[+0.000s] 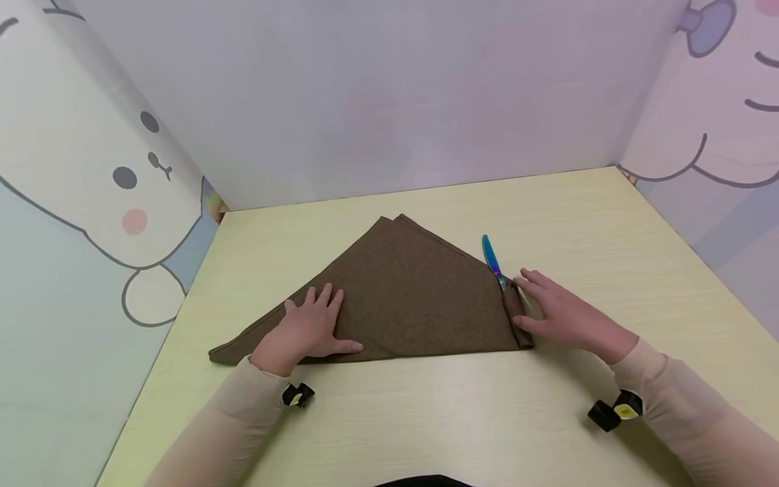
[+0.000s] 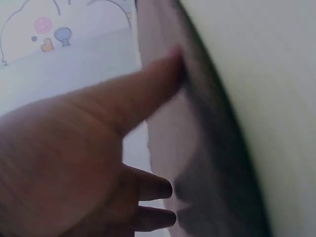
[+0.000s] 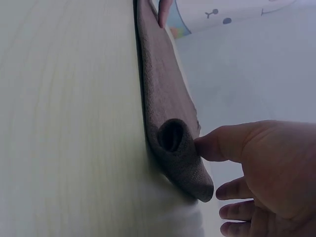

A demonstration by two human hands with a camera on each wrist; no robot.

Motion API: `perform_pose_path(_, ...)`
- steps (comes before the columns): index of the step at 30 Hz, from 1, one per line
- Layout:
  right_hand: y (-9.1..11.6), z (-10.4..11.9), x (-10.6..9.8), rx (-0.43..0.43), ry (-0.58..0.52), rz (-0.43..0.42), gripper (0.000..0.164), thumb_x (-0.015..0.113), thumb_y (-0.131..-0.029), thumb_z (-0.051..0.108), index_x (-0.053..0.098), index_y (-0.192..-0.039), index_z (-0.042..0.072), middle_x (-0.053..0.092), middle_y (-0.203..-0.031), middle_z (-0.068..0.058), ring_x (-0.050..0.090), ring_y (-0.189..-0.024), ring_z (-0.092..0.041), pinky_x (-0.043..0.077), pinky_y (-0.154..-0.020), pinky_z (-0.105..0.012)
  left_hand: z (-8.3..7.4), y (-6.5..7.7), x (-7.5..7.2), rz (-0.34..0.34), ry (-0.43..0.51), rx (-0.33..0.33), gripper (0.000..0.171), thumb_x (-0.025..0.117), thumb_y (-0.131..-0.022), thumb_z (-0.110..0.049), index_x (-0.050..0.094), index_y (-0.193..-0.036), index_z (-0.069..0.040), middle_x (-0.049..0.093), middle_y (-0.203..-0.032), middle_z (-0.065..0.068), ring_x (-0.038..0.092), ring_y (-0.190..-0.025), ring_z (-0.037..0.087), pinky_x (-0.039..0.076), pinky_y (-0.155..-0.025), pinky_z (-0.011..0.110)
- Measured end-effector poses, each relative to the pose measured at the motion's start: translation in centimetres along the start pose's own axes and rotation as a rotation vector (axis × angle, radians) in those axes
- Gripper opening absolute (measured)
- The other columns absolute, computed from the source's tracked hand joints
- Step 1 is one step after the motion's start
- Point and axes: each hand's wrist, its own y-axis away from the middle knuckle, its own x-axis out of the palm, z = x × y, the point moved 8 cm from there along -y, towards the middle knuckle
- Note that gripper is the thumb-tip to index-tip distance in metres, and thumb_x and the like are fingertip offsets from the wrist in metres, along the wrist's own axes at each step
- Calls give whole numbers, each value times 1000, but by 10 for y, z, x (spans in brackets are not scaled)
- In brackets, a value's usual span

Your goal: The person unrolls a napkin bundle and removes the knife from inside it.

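Note:
A brown cloth (image 1: 420,291) lies folded in a triangle, with its long side toward me and its right corner turned into a small roll (image 1: 517,311). From the far end of that roll sticks a shiny blue table knife (image 1: 491,260), its lower part hidden in the cloth. My left hand (image 1: 310,328) rests spread on the cloth's left part. At the roll, my right hand (image 1: 562,311) touches the cloth with its thumb, the other fingers nearly straight. The right wrist view shows the roll's hollow end (image 3: 171,136) beside the thumb (image 3: 217,144).
The pale wooden table (image 1: 414,419) extends around the cloth. A plain light panel (image 1: 389,101) stands along its back edge, and panels with cartoon animals (image 1: 128,203) flank both sides.

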Motion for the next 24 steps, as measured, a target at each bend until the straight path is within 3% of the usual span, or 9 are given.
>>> perform_pose_path(3,1,3,-1,-7,11,-39,75,66,-91,37,36,-144,-6,26,-150,-29,25,-136,-48,28,-103,-60,-22,-2,-10,-25,-20,64,106,51,-80,-77,20,-154,-8,15,-158,17,16,-143,39,23,-101,69)
perform_pose_path(7,0,8,-4,-21,38,-127,70,71,-88,33,45,-138,-8,42,-139,-27,39,-128,-45,36,-99,-58,-62,-7,-22,-55,-19,161,99,47,-85,-74,18,-155,-10,14,-159,13,15,-145,34,21,-107,63)
perform_pose_path(10,-1,13,-5,-42,66,-193,63,74,-85,30,54,-130,-8,53,-124,-23,49,-115,-40,43,-92,-54,-94,-11,-28,-49,-28,227,95,45,-87,-72,17,-155,-11,14,-160,12,15,-145,33,21,-108,60)
perform_pose_path(14,-4,16,-3,-56,95,-232,56,76,-83,30,60,-123,-6,57,-112,-18,54,-101,-33,48,-83,-48,-129,-17,-34,-33,-45,292,92,43,-89,-70,16,-155,-12,14,-160,12,16,-145,31,22,-110,55)
perform_pose_path(19,-10,17,1,-57,109,-233,54,77,-82,31,63,-120,-5,57,-106,-13,55,-93,-27,49,-78,-43,-154,-26,-37,-36,-46,324,89,41,-90,-69,16,-156,-14,13,-160,10,16,-145,28,23,-111,53)
perform_pose_path(24,-14,18,3,-71,117,-229,54,77,-82,31,64,-120,-5,57,-103,-11,55,-88,-24,49,-76,-41,-166,-32,-34,-13,-19,322,90,42,-90,-69,15,-156,-15,12,-161,9,15,-146,26,23,-111,52)
